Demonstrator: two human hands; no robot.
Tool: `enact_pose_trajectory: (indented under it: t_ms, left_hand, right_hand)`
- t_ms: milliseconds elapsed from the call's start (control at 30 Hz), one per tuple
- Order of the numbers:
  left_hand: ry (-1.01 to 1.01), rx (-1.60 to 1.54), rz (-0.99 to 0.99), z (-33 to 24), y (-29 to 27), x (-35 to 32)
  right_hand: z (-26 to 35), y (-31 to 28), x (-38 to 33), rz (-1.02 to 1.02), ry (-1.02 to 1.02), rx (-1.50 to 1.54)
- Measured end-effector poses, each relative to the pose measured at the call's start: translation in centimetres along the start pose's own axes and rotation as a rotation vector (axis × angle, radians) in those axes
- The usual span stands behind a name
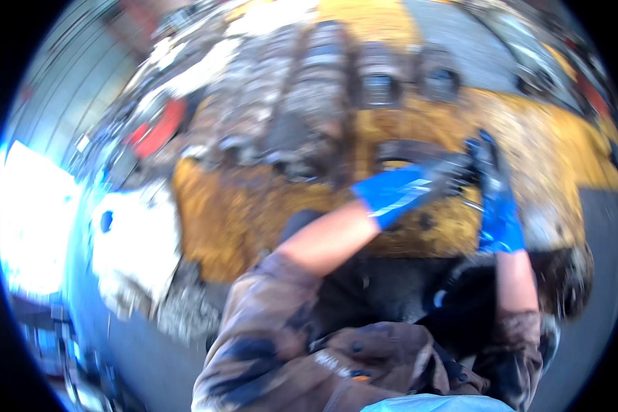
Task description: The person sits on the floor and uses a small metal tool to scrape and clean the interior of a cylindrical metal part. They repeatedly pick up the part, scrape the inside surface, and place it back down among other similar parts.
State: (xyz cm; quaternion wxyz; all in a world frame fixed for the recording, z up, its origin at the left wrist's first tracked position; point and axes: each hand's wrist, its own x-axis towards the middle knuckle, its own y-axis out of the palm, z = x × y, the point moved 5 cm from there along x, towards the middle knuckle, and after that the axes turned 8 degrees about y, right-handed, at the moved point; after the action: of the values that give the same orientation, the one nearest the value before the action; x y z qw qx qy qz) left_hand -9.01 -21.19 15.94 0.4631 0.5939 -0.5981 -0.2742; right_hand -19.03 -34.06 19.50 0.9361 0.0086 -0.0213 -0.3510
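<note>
My hands meet over the right half of a stained yellow cloth, in blue gloves with dark, soiled fingers. My left hand [452, 173] reaches in from the left, its fingers curled against the other glove. My right hand [488, 168] points away from me, fingers close together. Whatever lies between them is too smeared by motion to name; a thin shiny rod [472, 204] shows just below the fingers. Beside my left glove lies a dark curved metal part [408, 150], partly covered by that hand.
Rows of grimy cylindrical metal parts [316, 103] lie on the yellow cloth [226, 206] to the left. Two dark hollow parts [379, 79] stand beyond my hands. A red object [159, 129] sits far left, a white sack [136, 237] nearer. Grey floor [601, 226] borders the right.
</note>
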Motion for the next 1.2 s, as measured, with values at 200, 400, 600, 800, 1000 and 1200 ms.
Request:
enact_pose_trajectory:
  t_ms: [200, 400, 600, 800, 1000, 1200]
  left_hand:
    - [0.050, 0.167, -0.211, 4.6, 1.7, -0.9]
    - [0.399, -0.193, -0.234, 6.7, 4.3, -0.8]
    - [0.426, -0.338, -0.199, 6.4, 11.4, -4.9]
    - [0.402, -1.017, -0.190, 7.1, 13.4, -8.2]
    - [0.414, -0.756, -0.258, 6.3, 17.7, -8.8]
    - [0.499, -0.436, -0.241, 6.9, 16.7, -9.5]
  right_hand:
    - [-4.1, -1.1, 0.5, 0.137, -0.020, -0.139]
    - [-7.0, -3.0, 0.5, 0.339, -0.044, -0.150]
    - [-9.3, -3.0, 1.6, 0.426, 0.017, -0.154]
    - [-10.4, -1.3, 2.8, 0.545, 0.091, -0.106]
    - [-11.9, -3.5, 6.6, 0.512, 0.154, 0.070]
    - [-11.1, -2.1, 5.0, 0.374, -0.003, -0.101]
